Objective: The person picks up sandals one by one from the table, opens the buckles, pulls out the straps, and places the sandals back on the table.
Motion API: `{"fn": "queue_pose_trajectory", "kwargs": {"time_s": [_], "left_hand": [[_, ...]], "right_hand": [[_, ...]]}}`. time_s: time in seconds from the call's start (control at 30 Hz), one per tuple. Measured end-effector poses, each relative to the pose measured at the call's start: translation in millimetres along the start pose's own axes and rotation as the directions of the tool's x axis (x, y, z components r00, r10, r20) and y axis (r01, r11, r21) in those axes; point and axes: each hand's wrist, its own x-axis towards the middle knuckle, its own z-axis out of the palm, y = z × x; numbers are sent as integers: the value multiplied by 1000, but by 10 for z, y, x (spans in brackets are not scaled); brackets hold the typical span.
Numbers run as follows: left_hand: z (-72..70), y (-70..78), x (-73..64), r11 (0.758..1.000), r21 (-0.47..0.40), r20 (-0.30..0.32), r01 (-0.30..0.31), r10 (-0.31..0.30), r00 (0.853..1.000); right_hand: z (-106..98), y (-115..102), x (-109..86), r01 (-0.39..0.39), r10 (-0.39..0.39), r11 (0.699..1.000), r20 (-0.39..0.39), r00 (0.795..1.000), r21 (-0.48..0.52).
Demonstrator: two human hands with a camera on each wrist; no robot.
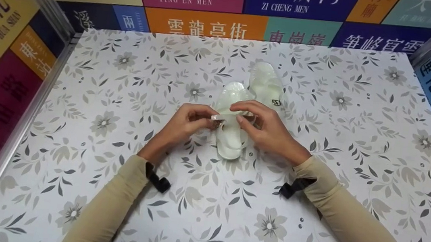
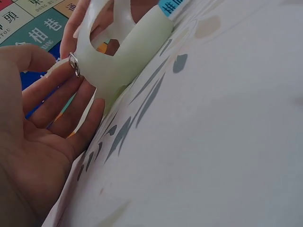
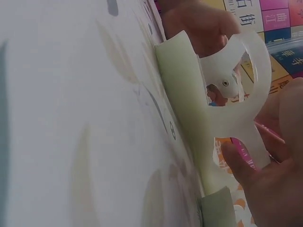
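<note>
A pale green, see-through sandal (image 1: 230, 137) with cut-out straps stands on the patterned tabletop between both hands. At its left side, my left hand (image 1: 191, 119) pinches the strap by a small metal buckle (image 2: 74, 65), which the left wrist view shows close to the fingers. My right hand (image 1: 265, 127) holds the strap from the other side, thumb below and fingers curving over the top. A rivet (image 3: 225, 82) shows on a strap part in the right wrist view. The matching sandal (image 1: 265, 82) stands just behind, to the right, with a dark mark on its side.
White cloth (image 1: 268, 224) with grey leaves and flowers covers the table. Colourful panels (image 1: 206, 24) with large characters rise behind the back edge and along both sides. A dark strap-on camera mount (image 1: 158, 179) sits at the left wrist, another at the right.
</note>
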Motion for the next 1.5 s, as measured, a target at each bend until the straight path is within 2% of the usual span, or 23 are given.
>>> {"fn": "queue_pose_trajectory", "kwargs": {"time_s": [0.1,0.27,0.43,0.53,0.67,0.77,0.87,0.9,0.93,1.03,1.13,1.23,1.4,1.5], "left_hand": [[5,9,-10,999,-33,-19,22,-22,1000],[39,6,-11,999,22,-74,50,-48,996],[68,-31,-1,996,69,-144,50,-40,989],[85,-41,-18,984,165,-194,70,-38,980],[119,-22,-49,937,333,-243,104,-21,970],[149,20,-59,880,467,-254,82,45,966],[188,75,-69,818,573,-267,57,120,956],[206,96,-73,802,594,-270,56,133,953],[228,117,-78,797,601,-274,60,135,952],[303,173,-101,794,600,-289,98,101,952],[380,223,-122,805,577,-293,137,48,955],[436,256,-131,806,571,-296,154,27,955],[468,270,-127,809,565,-296,163,15,955],[470,265,-128,817,552,-304,165,13,953]], "right_hand": [[-20,-27,-7,-22,22,999,10,1000,36],[-87,-95,-42,-30,30,999,8,1000,31],[-158,-151,-83,-22,16,998,-82,996,-65],[-178,-156,-143,-40,24,994,-143,989,-106],[-180,-135,-250,-76,62,993,-155,986,-85],[-172,-117,-308,-93,86,994,-114,990,-60],[-153,-110,-333,-113,110,993,-77,991,-33],[-144,-114,-335,-121,120,992,-68,990,-25],[-135,-117,-337,-130,129,991,-61,990,-18],[-94,-130,-339,-158,157,987,-48,987,-37],[-37,-148,-352,-192,191,980,-31,981,-58],[31,-170,-365,-239,239,969,-3,971,-59],[142,-212,-394,-289,289,957,13,957,-9],[199,-237,-407,-299,299,952,1,954,63]]}}
